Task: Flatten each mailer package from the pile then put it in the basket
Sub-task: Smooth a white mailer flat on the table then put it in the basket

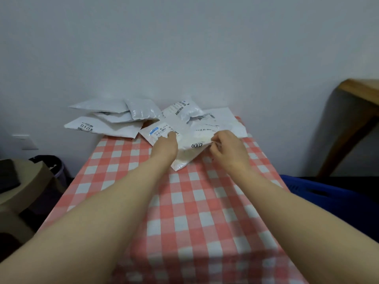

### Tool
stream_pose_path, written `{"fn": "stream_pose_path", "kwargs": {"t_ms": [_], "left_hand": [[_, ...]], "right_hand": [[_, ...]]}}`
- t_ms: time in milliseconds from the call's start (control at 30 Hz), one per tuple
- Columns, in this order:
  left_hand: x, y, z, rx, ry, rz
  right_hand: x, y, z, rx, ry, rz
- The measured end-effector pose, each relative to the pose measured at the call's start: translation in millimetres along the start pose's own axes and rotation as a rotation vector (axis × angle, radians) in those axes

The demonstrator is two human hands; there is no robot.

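Observation:
A pile of white mailer packages [114,117] lies at the far end of the table, against the wall. The nearest mailer [186,154], white with black print "2000", sticks out toward me on the checked cloth. My left hand [165,147] rests on its left side, fingers reaching onto a labelled mailer [158,131] behind. My right hand [226,149] pinches the right edge of the nearest mailer between thumb and curled fingers. The blue basket [320,193] stands to the right of the table, lower down.
The table [184,212] wears a red-and-white checked cloth. A wooden table [359,93] stands at the far right. A beige round stool [24,185] and a dark bin [53,167] are on the left. A white wall is behind.

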State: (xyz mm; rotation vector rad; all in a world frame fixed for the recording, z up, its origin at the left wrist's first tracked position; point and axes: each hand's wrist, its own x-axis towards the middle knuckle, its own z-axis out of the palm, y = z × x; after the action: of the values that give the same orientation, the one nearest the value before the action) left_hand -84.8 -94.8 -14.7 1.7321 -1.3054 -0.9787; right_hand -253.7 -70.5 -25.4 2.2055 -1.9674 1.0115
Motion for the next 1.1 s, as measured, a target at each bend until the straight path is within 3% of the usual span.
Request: {"fn": "stream_pose_path", "kwargs": {"t_ms": [133,400,467,633,767,967,1100], "left_hand": [[-32,-19,-3,-0.07,-0.014,-0.058],[-81,-47,-3,0.247,-0.07,-0.028],[-89,-49,-3,0.363,-0.066,-0.011],[-95,-51,-8,0.545,-0.058,0.131],[-96,-51,-5,0.558,-0.077,0.21],[-98,-44,6,0.438,-0.178,0.102],[-98,-43,8,0.505,-0.174,0.053]], "right_hand": [[-47,-3,-16,0.001,-0.123,-0.063],[-117,-35,-32,-0.129,-0.455,-0.24],[-120,-41,-30,-0.039,-0.447,-0.18],[-97,-8,-33,0.104,-0.179,0.134],[-77,19,-28,0.063,-0.234,0.238],[-59,23,-12,0.123,-0.405,0.471],[-60,23,-16,0.02,-0.468,0.536]]}}
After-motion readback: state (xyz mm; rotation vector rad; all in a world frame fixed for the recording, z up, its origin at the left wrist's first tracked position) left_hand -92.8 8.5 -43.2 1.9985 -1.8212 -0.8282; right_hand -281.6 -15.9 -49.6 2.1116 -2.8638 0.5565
